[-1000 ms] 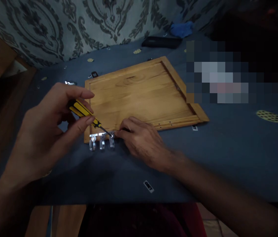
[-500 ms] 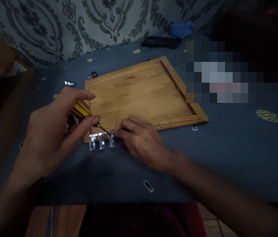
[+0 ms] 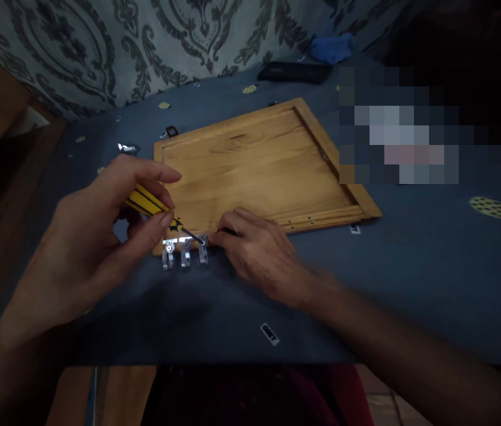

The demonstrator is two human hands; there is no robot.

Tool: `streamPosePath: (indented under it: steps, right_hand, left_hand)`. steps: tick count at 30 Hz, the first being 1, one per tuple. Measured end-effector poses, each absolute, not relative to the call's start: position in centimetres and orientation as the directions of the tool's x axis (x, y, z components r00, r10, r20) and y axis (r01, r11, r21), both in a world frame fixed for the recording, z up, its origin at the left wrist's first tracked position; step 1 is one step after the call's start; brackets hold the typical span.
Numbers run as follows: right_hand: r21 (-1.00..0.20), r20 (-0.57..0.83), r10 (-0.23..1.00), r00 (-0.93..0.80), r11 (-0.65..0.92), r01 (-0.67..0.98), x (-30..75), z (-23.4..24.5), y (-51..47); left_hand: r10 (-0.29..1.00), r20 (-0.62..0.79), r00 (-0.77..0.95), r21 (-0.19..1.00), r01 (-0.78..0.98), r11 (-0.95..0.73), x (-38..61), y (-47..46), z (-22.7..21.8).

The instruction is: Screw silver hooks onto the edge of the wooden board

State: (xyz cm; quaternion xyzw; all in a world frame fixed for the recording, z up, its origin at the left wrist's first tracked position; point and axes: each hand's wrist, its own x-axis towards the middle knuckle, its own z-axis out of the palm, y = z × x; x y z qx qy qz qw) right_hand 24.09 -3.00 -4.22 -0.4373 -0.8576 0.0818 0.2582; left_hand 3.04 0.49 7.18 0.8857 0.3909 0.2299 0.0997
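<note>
The left hand (image 3: 95, 242) is closed around a screwdriver (image 3: 150, 205) with a yellow and black handle, pinched between the thumb below and the fingers above. The tool slants down to the right, and its thin dark shaft ends at the right-hand hole of a metal hook strip (image 3: 183, 249).

The strip is a short shiny bar with three curved hooks hanging off it. It lies on the near left corner of a wooden board (image 3: 254, 163), with the hooks reaching over the edge onto the cloth. A screw head shows at its left end.

The right hand (image 3: 257, 248) lies knuckles up just right of the strip, fingers curled, with the fingertips (image 3: 215, 238) meeting at the strip's right end beside the screwdriver tip. Whether they pinch something small there cannot be told.

The board is a flat, framed panel of light wood, lying skewed on a dark blue cloth (image 3: 410, 278) with yellow spots. A row of small holes shows along its near rail, right of the right hand.

A small shiny metal part (image 3: 127, 148) lies on the cloth beyond the left hand. A flat black object (image 3: 295, 72) and a crumpled blue rag (image 3: 333, 47) sit at the far edge, against a patterned grey wall (image 3: 144, 41).
</note>
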Motion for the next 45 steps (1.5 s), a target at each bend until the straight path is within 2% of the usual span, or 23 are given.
streamPosePath:
  steps: [5,8,12,18,21,29,34,38,41,45]
  right_hand:
    - [-0.367,0.367,0.795,-0.483,0.601,0.71,24.13,-4.14,-3.04]
    - [-0.36,0.369,0.795,-0.48,0.599,0.715,24.07,-4.12,-3.06]
    - [-0.353,0.375,0.794,-0.478,0.599,0.719,24.03,-4.15,-3.08]
    - [-0.351,0.384,0.792,-0.476,0.601,0.718,24.12,-4.18,-3.04]
    - [-0.352,0.375,0.793,-0.48,0.601,0.718,24.13,-4.16,-3.0]
    - [-0.358,0.379,0.789,-0.483,0.607,0.71,24.16,-4.27,-3.07]
    - [-0.353,0.381,0.788,-0.484,0.608,0.711,24.13,-4.23,-3.02]
    - [-0.356,0.386,0.79,-0.477,0.605,0.713,24.11,-4.22,-3.0]
    - [-0.359,0.387,0.791,-0.473,0.602,0.714,24.09,-4.3,-3.03]
    - [-0.357,0.386,0.795,-0.469,0.597,0.718,24.08,-4.34,-3.07]
  left_hand:
    - [0.721,0.371,0.585,0.136,0.734,-0.665,3.35,0.71,6.98]
    - [0.712,0.405,0.574,0.09,0.75,-0.656,3.37,0.79,6.75]
    - [0.718,0.419,0.556,0.131,0.745,-0.654,3.33,0.65,6.61]
    - [0.762,0.382,0.522,0.298,0.711,-0.637,3.43,0.44,6.91]
    - [0.762,0.361,0.537,0.336,0.687,-0.644,3.42,0.44,7.11]
    - [0.73,0.336,0.595,0.312,0.661,-0.682,2.94,0.69,6.96]
    - [0.695,0.372,0.616,0.139,0.703,-0.697,2.89,0.88,6.74]
    - [0.688,0.39,0.612,0.077,0.723,-0.687,2.86,0.96,6.72]
    - [0.666,0.402,0.628,0.086,0.698,-0.71,2.81,1.03,6.75]
    - [0.671,0.385,0.633,0.171,0.666,-0.726,2.6,1.06,6.72]
